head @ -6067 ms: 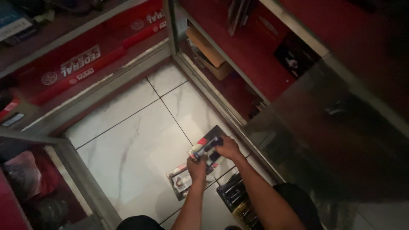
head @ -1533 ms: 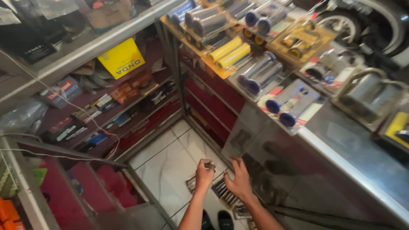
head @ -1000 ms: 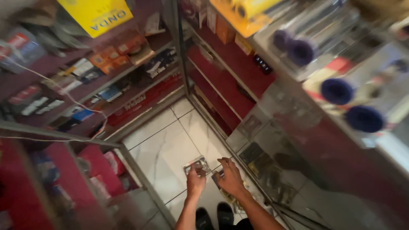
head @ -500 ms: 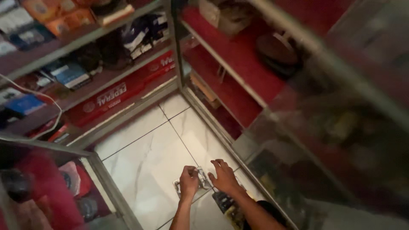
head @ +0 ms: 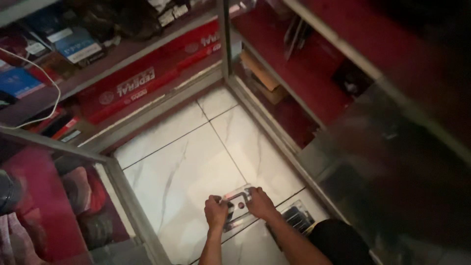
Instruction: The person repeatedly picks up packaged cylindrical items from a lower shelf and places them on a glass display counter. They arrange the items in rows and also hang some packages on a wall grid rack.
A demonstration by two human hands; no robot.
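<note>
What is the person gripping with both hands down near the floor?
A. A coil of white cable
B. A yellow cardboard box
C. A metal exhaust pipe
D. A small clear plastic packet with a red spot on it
D: the left hand and the right hand each grip one end of a small clear plastic packet with a red spot, held over the white marble-patterned floor tiles.
</note>
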